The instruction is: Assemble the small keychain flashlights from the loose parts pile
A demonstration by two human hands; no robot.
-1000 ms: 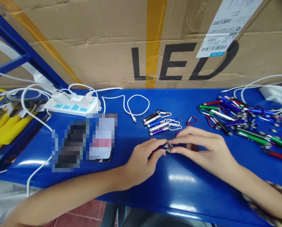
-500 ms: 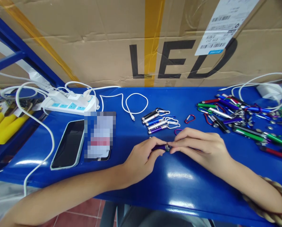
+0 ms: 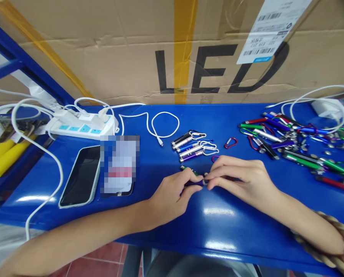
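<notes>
My left hand (image 3: 172, 194) is closed on a slim purple penlight tube (image 3: 194, 183), mostly covered by thumb and forefinger. At the tube's right end, the fingertips of my right hand (image 3: 244, 177) pinch a small silvery part (image 3: 206, 181); whether it is loose or joined to the tube, I cannot tell. Just behind my left fingers lies a green penlight (image 3: 186, 168), partly hidden. Beyond the hands, several penlights with clips (image 3: 191, 153) lie side by side. A red carabiner clip (image 3: 230, 142) sits to their right.
On the right of the blue table (image 3: 232, 223) is a heap of coloured penlight tubes (image 3: 284, 144) and small round silvery pieces. Two phones, one dark-screened (image 3: 81, 175), lie left, below a white power strip (image 3: 85, 129) and cables. A large cardboard box (image 3: 117, 50) stands behind.
The view has shifted slightly. My right fingers have changed position at the tube's end, and the green penlight behind my left hand now shows more.
</notes>
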